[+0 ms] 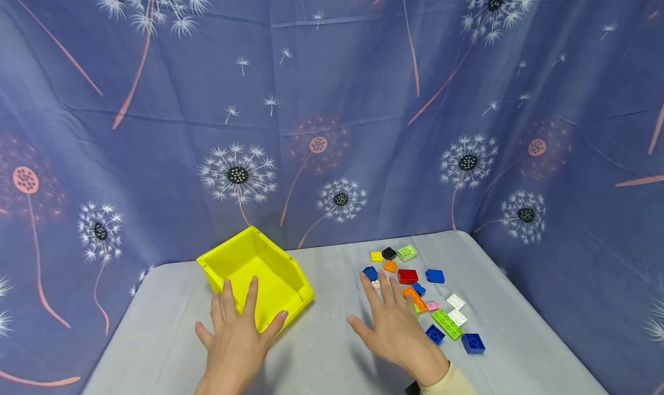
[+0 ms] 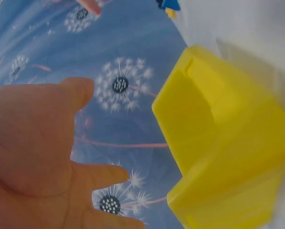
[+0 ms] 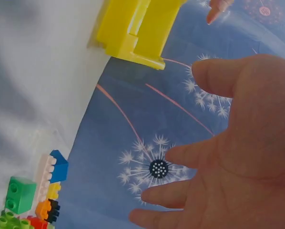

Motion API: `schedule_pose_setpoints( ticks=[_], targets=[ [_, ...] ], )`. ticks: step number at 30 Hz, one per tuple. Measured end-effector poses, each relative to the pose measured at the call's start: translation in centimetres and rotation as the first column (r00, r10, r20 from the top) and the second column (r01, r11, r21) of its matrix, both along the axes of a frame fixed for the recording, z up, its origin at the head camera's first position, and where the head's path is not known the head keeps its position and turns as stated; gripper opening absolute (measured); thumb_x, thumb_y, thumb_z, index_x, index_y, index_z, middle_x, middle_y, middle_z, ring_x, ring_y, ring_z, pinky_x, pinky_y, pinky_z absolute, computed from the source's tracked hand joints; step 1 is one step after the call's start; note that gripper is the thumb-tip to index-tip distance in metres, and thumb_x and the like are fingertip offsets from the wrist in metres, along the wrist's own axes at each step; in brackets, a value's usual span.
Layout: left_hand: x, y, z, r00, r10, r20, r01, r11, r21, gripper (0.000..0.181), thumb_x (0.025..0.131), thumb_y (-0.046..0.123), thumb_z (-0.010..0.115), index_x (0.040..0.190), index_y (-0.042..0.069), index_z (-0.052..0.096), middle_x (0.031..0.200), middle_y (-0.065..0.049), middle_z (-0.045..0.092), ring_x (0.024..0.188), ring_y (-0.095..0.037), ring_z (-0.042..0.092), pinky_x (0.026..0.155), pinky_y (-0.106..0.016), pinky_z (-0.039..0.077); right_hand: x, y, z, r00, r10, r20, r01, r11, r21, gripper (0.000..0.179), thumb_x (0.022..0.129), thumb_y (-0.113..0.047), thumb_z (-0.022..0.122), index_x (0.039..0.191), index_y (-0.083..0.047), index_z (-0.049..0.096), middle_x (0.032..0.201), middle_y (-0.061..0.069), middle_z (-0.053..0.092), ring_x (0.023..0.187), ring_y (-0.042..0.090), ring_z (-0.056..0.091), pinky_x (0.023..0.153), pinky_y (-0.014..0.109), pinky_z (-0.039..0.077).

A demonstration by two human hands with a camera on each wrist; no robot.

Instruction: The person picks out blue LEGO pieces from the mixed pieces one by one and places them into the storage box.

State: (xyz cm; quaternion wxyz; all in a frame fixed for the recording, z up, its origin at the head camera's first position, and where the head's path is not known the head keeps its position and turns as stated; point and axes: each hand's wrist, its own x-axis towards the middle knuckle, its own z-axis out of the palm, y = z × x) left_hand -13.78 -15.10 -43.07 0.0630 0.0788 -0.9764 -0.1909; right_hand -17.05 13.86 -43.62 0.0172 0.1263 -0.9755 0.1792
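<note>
In the head view my left hand (image 1: 233, 340) hovers with spread fingers in front of a yellow box (image 1: 259, 279), its fingertips overlapping the box's near side. The box is open-topped with angled corners, and its inside shows nothing in it. Over the table to the right, my right hand (image 1: 396, 331) is spread too, holding nothing. It partly hides a group of toy building blocks, among them a red block (image 1: 407, 276), an orange block (image 1: 415, 300) and a lime green block (image 1: 447, 324). From the right wrist, a green block (image 3: 21, 194) shows below the fingers.
More blocks lie around: a yellow block (image 1: 376, 256), a black block (image 1: 389, 253), a dark blue block (image 1: 473, 343) and a white block (image 1: 456, 301). A pale cloth covers the table (image 1: 332, 303). Behind it hangs a blue dandelion-print curtain (image 1: 332, 95). Something dark (image 1: 412, 388) shows beside the right wrist.
</note>
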Motion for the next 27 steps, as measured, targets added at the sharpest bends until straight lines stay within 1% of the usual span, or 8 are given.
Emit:
schedule_pose_setpoints(
  ticks=[4, 8, 11, 17, 20, 22, 25, 27],
  targets=[
    [-0.8, -0.6, 0.5, 1.0, 0.017, 0.016, -0.017, 0.999, 0.036, 0.1, 0.09, 0.081, 0.048, 0.166, 0.021, 0.023, 0.166, -0.034, 0.002, 0.147, -0.061, 0.005, 0.099, -0.088, 0.005, -0.8, -0.2, 0.1, 1.0, 0.021, -0.01, -0.021, 0.999, -0.043, 0.085, 0.098, -0.06, 0.059, 0.165, -0.019, 0.027, 0.169, 0.023, 0.017, 0.154, 0.051, 0.015, 0.119, 0.069, 0.017],
    [-1.6, -1.2, 0.8, 0.999, 0.03, -0.011, -0.029, 0.998, 0.059, 0.098, 0.092, 0.078, 0.049, 0.166, 0.018, 0.025, 0.165, -0.035, 0.003, 0.147, -0.06, 0.009, 0.099, -0.086, 0.009, -2.0, -0.5, 0.0, 1.0, 0.015, -0.012, -0.016, 0.998, -0.054, 0.084, 0.098, -0.058, 0.06, 0.165, -0.019, 0.027, 0.169, 0.024, 0.017, 0.154, 0.05, 0.016, 0.119, 0.068, 0.018],
    [-2.1, -1.6, 0.8, 0.998, 0.047, -0.035, -0.045, 0.997, 0.065, 0.096, 0.094, 0.071, 0.054, 0.165, 0.013, 0.025, 0.164, -0.037, 0.006, 0.144, -0.061, 0.016, 0.099, -0.084, 0.016, -3.1, -0.6, -0.3, 1.0, 0.005, -0.021, -0.006, 0.999, -0.054, 0.084, 0.097, -0.057, 0.061, 0.165, -0.019, 0.028, 0.168, 0.026, 0.02, 0.153, 0.051, 0.019, 0.117, 0.07, 0.022],
    [-3.4, -2.6, 0.7, 0.995, 0.09, -0.039, -0.085, 0.99, 0.108, 0.101, 0.094, 0.064, 0.06, 0.163, 0.0, 0.021, 0.159, -0.043, 0.014, 0.135, -0.066, 0.029, 0.096, -0.079, 0.031, -5.6, -0.5, -1.0, 0.999, -0.018, -0.039, 0.016, 0.998, -0.067, 0.084, 0.097, -0.053, 0.064, 0.163, -0.014, 0.031, 0.165, 0.029, 0.024, 0.15, 0.054, 0.026, 0.113, 0.072, 0.028],
    [-4.2, -3.2, 0.7, 0.993, 0.103, -0.061, -0.095, 0.987, 0.13, 0.101, 0.096, 0.058, 0.062, 0.16, -0.009, 0.02, 0.152, -0.046, 0.022, 0.126, -0.069, 0.038, 0.095, -0.075, 0.039, -6.8, -0.4, -1.3, 0.999, -0.033, -0.036, 0.03, 0.995, -0.091, 0.083, 0.097, -0.05, 0.065, 0.163, -0.012, 0.032, 0.163, 0.031, 0.027, 0.148, 0.055, 0.028, 0.113, 0.071, 0.028],
    [-4.6, -3.5, 0.6, 0.991, 0.109, -0.078, -0.098, 0.986, 0.138, 0.101, 0.097, 0.053, 0.062, 0.157, -0.015, 0.019, 0.147, -0.049, 0.028, 0.119, -0.069, 0.045, 0.094, -0.072, 0.042, -7.4, -0.4, -1.7, 0.998, -0.048, -0.03, 0.044, 0.993, -0.107, 0.082, 0.096, -0.048, 0.066, 0.162, -0.011, 0.033, 0.162, 0.031, 0.03, 0.146, 0.055, 0.031, 0.113, 0.072, 0.028],
    [-5.1, -3.9, 0.5, 0.988, 0.123, -0.094, -0.108, 0.981, 0.159, 0.1, 0.098, 0.048, 0.063, 0.153, -0.022, 0.017, 0.138, -0.051, 0.033, 0.106, -0.064, 0.054, 0.089, -0.066, 0.047, -8.2, -0.4, -2.4, 0.998, -0.066, -0.015, 0.064, 0.99, -0.123, 0.081, 0.096, -0.044, 0.068, 0.161, -0.008, 0.035, 0.159, 0.033, 0.033, 0.144, 0.056, 0.034, 0.112, 0.072, 0.029],
    [-5.5, -4.3, 0.5, 0.985, 0.139, -0.105, -0.12, 0.977, 0.176, 0.099, 0.098, 0.045, 0.063, 0.151, -0.025, 0.016, 0.135, -0.051, 0.034, 0.095, -0.06, 0.059, 0.082, -0.062, 0.051, -8.7, -0.5, -2.8, 0.997, -0.073, -0.022, 0.07, 0.989, -0.132, 0.079, 0.096, -0.041, 0.069, 0.16, -0.007, 0.036, 0.158, 0.034, 0.035, 0.143, 0.055, 0.036, 0.111, 0.071, 0.031]
  ],
)
